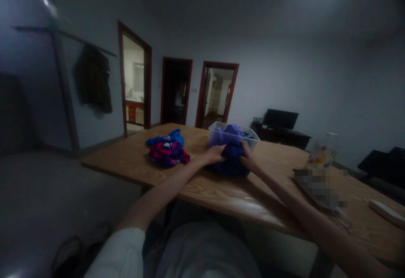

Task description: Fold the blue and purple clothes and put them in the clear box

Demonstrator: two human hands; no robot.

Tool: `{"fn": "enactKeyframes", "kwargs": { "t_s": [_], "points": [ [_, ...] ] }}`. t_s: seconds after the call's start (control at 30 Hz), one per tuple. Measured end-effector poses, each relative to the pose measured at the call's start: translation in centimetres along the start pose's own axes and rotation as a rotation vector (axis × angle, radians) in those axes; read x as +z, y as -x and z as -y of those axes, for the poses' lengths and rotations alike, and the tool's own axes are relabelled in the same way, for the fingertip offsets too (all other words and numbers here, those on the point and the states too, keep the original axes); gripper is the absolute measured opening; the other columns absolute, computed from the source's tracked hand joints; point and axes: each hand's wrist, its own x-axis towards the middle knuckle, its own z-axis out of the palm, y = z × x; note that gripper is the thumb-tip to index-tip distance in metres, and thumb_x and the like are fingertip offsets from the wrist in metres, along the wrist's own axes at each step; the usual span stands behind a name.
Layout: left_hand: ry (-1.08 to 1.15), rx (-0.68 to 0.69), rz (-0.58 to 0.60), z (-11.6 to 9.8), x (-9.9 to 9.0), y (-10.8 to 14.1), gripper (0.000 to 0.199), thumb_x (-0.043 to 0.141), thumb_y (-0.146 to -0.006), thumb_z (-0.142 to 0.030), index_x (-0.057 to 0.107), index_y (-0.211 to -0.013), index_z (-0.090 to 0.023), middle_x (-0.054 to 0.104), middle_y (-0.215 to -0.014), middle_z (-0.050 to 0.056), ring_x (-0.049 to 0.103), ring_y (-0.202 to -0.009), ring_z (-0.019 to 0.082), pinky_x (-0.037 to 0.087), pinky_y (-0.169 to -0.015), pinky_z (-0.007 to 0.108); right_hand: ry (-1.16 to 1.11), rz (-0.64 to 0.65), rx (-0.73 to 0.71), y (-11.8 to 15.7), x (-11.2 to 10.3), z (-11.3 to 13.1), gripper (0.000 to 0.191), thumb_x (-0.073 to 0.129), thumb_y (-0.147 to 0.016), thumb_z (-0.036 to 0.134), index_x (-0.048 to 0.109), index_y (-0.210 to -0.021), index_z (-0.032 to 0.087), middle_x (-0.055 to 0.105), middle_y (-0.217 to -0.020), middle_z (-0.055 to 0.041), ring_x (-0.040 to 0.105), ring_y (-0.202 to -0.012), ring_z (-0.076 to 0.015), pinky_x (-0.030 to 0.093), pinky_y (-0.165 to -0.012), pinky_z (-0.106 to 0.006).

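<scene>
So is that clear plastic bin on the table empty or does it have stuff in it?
Not empty: the clear plastic bin holds bunched purple and blue cloth that rises above its rim. How full it is lower down cannot be told.

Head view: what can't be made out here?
- Dark blue cloth: its kind is unclear; dim light, and left hand and right hand cover its sides.
- Clear bin: lower contents hidden by its frosted wall.
- Pixelated patch on the table: blurred out.
- White object: cut off by the right edge.
</scene>
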Motion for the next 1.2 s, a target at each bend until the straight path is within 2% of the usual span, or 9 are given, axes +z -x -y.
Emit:
{"fn": "enactKeyframes", "kwargs": {
  "t_s": [0.07,0.2,0.33,0.4,0.57,0.77,0.97,1.13,1.2],
  "points": [
    [-0.066,-0.076,-0.003,0.2,0.3,-0.2,0.049,0.062,-0.089,-0.027,0.056,-0.136,-0.016,0.070,-0.125,0.011,0.069,-0.111,0.028,0.053,-0.095,0.034,0.131,-0.094,-0.020,-0.2,-0.8,1.6,0.069,0.056,-0.075,0.019,0.044,-0.143,0.019,0.049,-0.140,-0.0161,0.046,-0.131,-0.0377,0.039,-0.112,-0.059],
    [-0.187,-0.208,0.012,0.2,0.9,-0.7,0.050,0.057,-0.092,-0.023,0.054,-0.141,-0.014,0.069,-0.127,0.015,0.070,-0.110,0.029,0.054,-0.098,0.037,0.291,0.051,-0.133,-0.5,-1.5,3.2,0.047,0.069,-0.077,0.030,0.056,-0.121,0.020,0.060,-0.118,-0.0145,0.055,-0.113,-0.0387,0.044,-0.103,-0.057],
    [-0.225,-0.246,-0.013,0.2,0.8,-0.7,0.049,0.049,-0.095,-0.018,0.051,-0.144,-0.014,0.068,-0.130,0.016,0.069,-0.113,0.027,0.053,-0.100,0.036,0.299,-0.001,-0.072,-0.4,-0.4,1.8,0.062,0.068,-0.077,0.034,0.046,-0.132,0.016,0.059,-0.123,-0.0171,0.057,-0.113,-0.0385,0.048,-0.097,-0.054],
    [-0.258,-0.232,-0.008,0.2,0.5,-0.4,0.048,0.049,-0.096,-0.020,0.053,-0.143,-0.015,0.070,-0.124,0.016,0.070,-0.110,0.028,0.053,-0.099,0.037,0.252,0.046,-0.051,-0.2,0.0,0.8,0.061,0.063,-0.080,0.035,0.044,-0.134,0.016,0.060,-0.123,-0.0167,0.060,-0.111,-0.0363,0.051,-0.095,-0.052],
    [-0.330,-0.167,0.031,0.0,-0.4,0.1,0.040,0.050,-0.097,-0.024,0.061,-0.135,-0.018,0.073,-0.117,0.017,0.072,-0.103,0.030,0.055,-0.093,0.039,0.160,0.154,-0.001,-0.2,-0.4,-0.1,0.035,0.050,-0.093,0.039,0.054,-0.121,0.018,0.068,-0.113,-0.0143,0.066,-0.098,-0.0302,0.055,-0.090,-0.045],
    [-0.338,-0.157,0.075,-0.2,-0.7,0.1,0.025,0.056,-0.095,-0.028,0.076,-0.097,-0.014,0.074,-0.107,0.020,0.073,-0.099,0.031,0.056,-0.086,0.035,-0.013,0.112,0.124,-0.2,-0.6,-0.5,0.050,0.050,-0.090,0.050,0.057,-0.127,0.016,0.069,-0.118,-0.0138,0.067,-0.100,-0.0330,0.055,-0.093,-0.051],
    [-0.365,-0.129,0.084,-0.2,-1.1,0.0,0.024,0.060,-0.092,-0.029,0.076,-0.105,-0.015,0.074,-0.107,0.019,0.073,-0.100,0.032,0.055,-0.086,0.035,-0.124,0.064,0.176,-0.4,0.0,-0.4,0.052,0.057,-0.088,0.058,0.064,-0.120,0.018,0.072,-0.109,-0.0096,0.068,-0.095,-0.0300,0.057,-0.090,-0.047],
    [-0.392,-0.097,0.082,-0.3,-0.7,0.2,0.024,0.058,-0.094,-0.030,0.075,-0.103,-0.016,0.075,-0.105,0.017,0.073,-0.101,0.030,0.056,-0.086,0.032,-0.165,0.041,0.237,-0.9,0.1,1.1,0.056,0.046,-0.093,0.069,0.071,-0.091,0.018,0.074,-0.088,-0.0079,0.066,-0.082,-0.0265,0.056,-0.082,-0.038],
    [-0.407,-0.054,0.062,-0.4,-0.5,0.3,0.028,0.057,-0.094,-0.030,0.072,-0.114,-0.017,0.075,-0.107,0.016,0.073,-0.100,0.030,0.057,-0.086,0.034,-0.171,0.041,0.237,-1.0,0.1,1.4,0.058,0.042,-0.095,0.070,0.069,-0.084,0.019,0.073,-0.084,-0.0074,0.065,-0.079,-0.0258,0.055,-0.081,-0.037]
  ]
}}
